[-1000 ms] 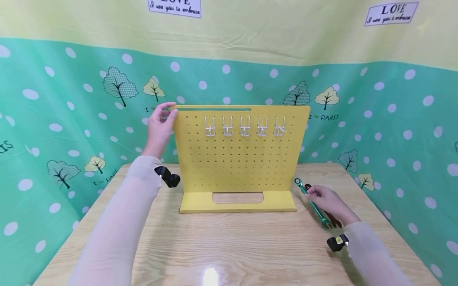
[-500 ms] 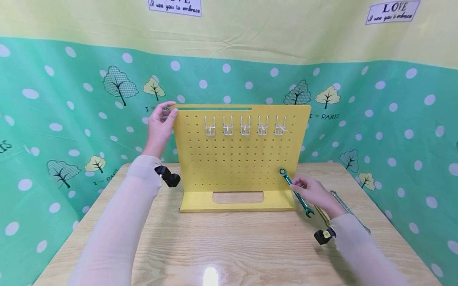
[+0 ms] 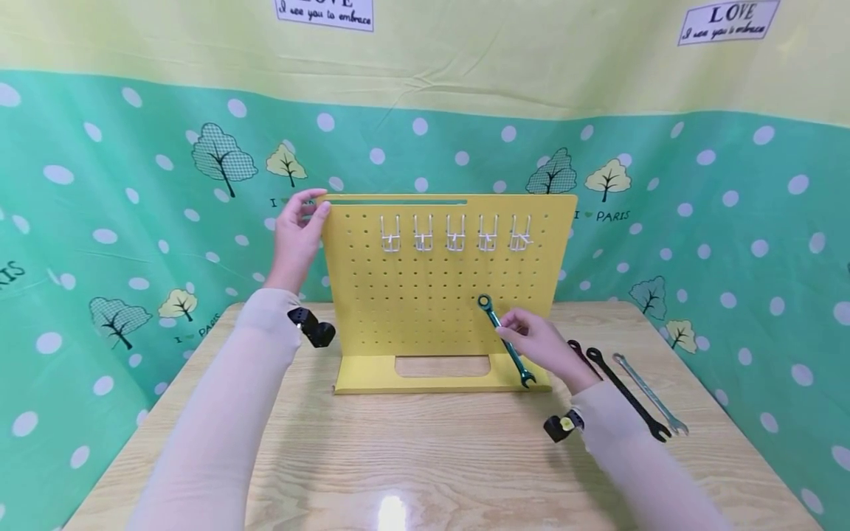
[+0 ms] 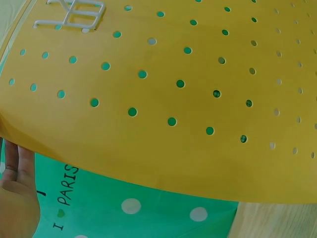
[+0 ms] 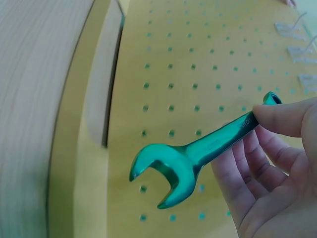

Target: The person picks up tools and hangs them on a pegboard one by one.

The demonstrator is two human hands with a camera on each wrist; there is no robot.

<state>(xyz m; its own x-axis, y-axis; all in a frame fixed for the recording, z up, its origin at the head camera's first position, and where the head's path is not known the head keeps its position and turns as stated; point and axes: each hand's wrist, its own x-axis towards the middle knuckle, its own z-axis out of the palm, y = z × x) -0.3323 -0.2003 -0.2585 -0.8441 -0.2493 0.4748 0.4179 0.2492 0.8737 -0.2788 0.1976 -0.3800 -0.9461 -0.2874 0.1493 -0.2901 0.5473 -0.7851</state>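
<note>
green wrench is now in front of the yellow pegboard

i see first the patterned curtain [image 3: 730, 195] hanging behind everything, and before it the wooden bench [image 3: 372, 446]. on the bench stands the yellow pegboard [image 3: 425, 324], upright on its foot.

the left hand [image 3: 296, 240] has stayed at the upper left corner of the pegboard during this last second. its fingers grip the edge, with the thumb at the front, and i judge that this keeps the pegboard steady.

the right hand [image 3: 536, 341] is what has changed. one second ago it was at the right of the pegboard, low over the bench; now it is before the lower right part of the board. its fingers are narrow, pinching the green wrench [image 5: 216, 145] by the shaft. the wrench is tilted, ring end up and to the left, forked end down; if it touches the board i cannot tell. for the work this means, in my judgement, that the picking is done and only this one wrench is in hand.

on the bench at the right lie a black wrench [image 3: 627, 395], a silver wrench [image 3: 648, 394] and a dark wrench [image 3: 587, 361], partly hidden by the right arm.

smallest are the five white hooks [image 3: 455, 237] near the pegboard's top, well apart from the green wrench.
</note>
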